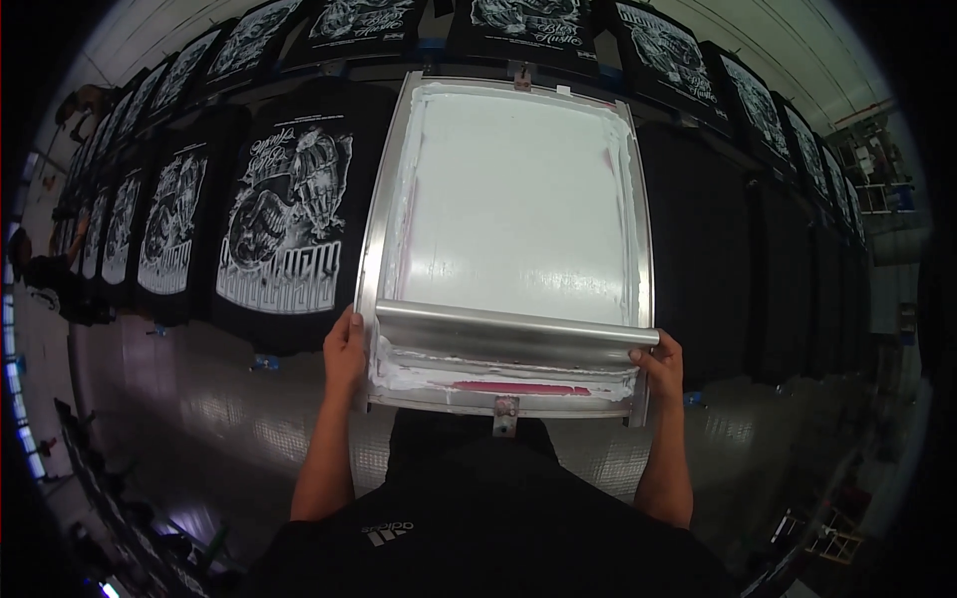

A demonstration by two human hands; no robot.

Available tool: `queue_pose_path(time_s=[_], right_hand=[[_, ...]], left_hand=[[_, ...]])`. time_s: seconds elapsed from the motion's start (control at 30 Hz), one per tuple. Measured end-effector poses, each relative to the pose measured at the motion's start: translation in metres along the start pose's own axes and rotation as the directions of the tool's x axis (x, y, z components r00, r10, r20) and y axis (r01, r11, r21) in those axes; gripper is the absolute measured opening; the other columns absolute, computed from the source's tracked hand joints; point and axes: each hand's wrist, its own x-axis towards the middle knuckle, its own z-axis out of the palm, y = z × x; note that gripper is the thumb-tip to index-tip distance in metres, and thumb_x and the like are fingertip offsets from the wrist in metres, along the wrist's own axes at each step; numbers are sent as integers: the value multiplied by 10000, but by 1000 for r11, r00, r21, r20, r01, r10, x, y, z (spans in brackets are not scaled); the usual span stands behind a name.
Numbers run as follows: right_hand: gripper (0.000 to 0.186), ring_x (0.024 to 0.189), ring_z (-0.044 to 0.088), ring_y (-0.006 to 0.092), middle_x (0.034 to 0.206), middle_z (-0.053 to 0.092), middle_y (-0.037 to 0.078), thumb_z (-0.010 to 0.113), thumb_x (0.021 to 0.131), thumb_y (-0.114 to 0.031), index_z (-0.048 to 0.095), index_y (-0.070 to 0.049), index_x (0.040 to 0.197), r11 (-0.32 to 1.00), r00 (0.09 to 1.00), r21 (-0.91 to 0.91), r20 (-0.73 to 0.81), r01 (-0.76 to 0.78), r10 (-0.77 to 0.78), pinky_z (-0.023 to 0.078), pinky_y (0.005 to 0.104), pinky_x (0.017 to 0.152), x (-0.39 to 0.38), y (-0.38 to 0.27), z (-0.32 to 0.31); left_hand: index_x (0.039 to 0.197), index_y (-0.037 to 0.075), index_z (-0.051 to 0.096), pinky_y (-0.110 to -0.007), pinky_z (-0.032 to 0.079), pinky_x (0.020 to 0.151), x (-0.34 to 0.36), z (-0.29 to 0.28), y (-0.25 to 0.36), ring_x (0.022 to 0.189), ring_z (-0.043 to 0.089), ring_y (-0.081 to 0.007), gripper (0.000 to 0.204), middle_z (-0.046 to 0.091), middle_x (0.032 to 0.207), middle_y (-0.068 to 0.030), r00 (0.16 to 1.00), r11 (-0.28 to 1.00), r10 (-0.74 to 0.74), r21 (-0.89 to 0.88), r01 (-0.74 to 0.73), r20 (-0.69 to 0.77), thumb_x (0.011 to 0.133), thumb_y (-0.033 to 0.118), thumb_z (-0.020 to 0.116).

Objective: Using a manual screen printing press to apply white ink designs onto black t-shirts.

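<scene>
A person's left hand [345, 351] and right hand [660, 363] each curl around one end of a long metal-backed squeegee [513, 335], which lies across the near end of a rectangular aluminium-framed printing screen [510, 244] coated in white ink. Both hands are closed on the tool, thumbs toward the middle. The screen rests flat just ahead of the hands on a long tabletop [199, 409], over a black garment that is mostly hidden. Thick white ink [498, 374] with a pink streak is gathered between the squeegee and the near frame rail, right by the fingers. To the left of the left hand lies a black T-shirt with a white printed design [284, 234]; to the right of the right hand, plain black shirts [698, 239] lie unprinted. Judged from this, good work calls for even pressure from both hands, the blade square to the frame, and a steady tilt.
</scene>
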Motion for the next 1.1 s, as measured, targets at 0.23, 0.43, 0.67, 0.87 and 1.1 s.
queue_pose_path(time_s=[0.23, 0.43, 0.67, 0.87, 1.1], right_hand=[[339, 878, 610, 112, 923, 661, 28, 766, 725, -73, 672, 2, 1042, 999, 999, -30, -21, -33, 32, 501, 272, 793, 18, 11, -9], [345, 900, 628, 135, 984, 679, 55, 769, 746, -58, 671, -14, 1074, 1000, 1000, 2, 15, -26, 26, 509, 297, 830, 35, 22, -8], [351, 940, 591, 121, 996, 678, 37, 764, 752, -57, 672, -6, 1087, 1000, 1000, -18, -5, -25, 25, 450, 275, 890, 35, 40, 3], [333, 936, 597, 122, 993, 682, 40, 752, 757, -50, 671, -13, 1078, 999, 999, 25, 20, -44, 43, 460, 277, 875, 34, 43, -6], [300, 923, 602, 124, 971, 675, 34, 740, 761, -26, 668, -24, 1052, 1000, 999, 6, 26, -28, 28, 470, 280, 855, 29, 38, 1]], left_hand=[[1325, -35, 546, -278, 428, 980, 12, 13, -3, 1117, 570, -158, 458, 637, 1226, -117, 995, 993, -98, 68, 100, -36, 1034, 315, 494], [1328, 5, 562, -282, 400, 1010, 30, 16, -3, 1163, 549, -161, 495, 628, 1256, -96, 986, 979, -142, 134, 153, -87, 1017, 388, 515], [1317, 5, 569, -258, 400, 981, 42, 8, -19, 1105, 538, -119, 476, 635, 1213, -63, 992, 991, -118, 52, 120, -44, 1023, 376, 511], [1303, -26, 563, -257, 433, 935, 32, 11, -24, 1051, 572, -124, 486, 657, 1167, -82, 999, 991, -38, 131, 39, -11, 1016, 365, 529], [1349, 10, 539, -292, 400, 1010, 26, 8, -24, 1147, 556, -179, 517, 628, 1252, -106, 999, 991, -36, 134, 32, 28, 1018, 405, 501]])
